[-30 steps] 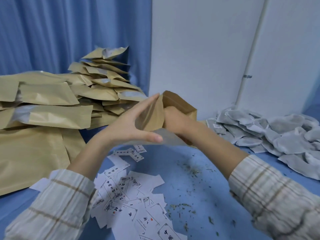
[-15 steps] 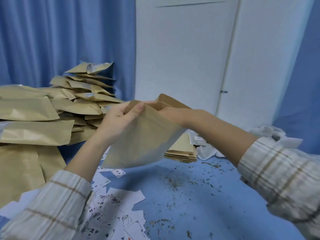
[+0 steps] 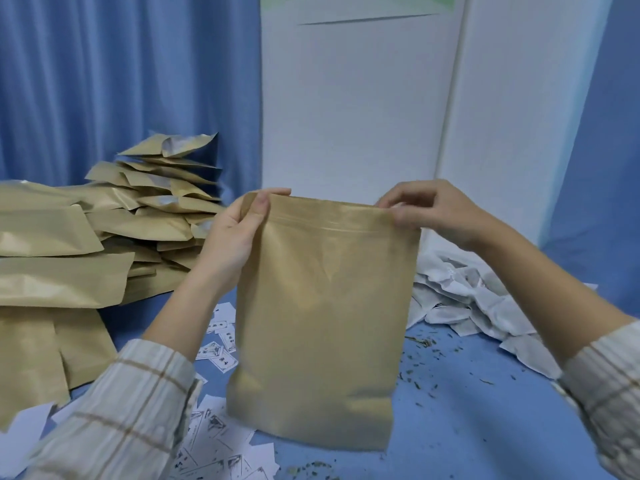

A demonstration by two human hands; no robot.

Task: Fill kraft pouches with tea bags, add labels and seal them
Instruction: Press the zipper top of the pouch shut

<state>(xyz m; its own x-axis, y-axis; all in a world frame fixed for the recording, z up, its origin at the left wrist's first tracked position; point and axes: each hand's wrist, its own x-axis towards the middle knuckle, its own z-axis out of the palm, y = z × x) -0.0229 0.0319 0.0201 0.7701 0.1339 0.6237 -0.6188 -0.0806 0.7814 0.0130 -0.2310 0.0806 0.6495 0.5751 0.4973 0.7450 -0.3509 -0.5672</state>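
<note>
Two hands hold one kraft pouch upright over the blue table, its bottom edge near or on the surface. The left hand pinches the top left corner and the right hand pinches the top right corner, both at the zip strip. The mouth looks pressed flat, so I judge this pouch is at the sealing step (its contents cannot be seen). A big heap of pouches at the left suggests many are already done. Loose labels and a pile of tea bags at the right say plenty remains.
</note>
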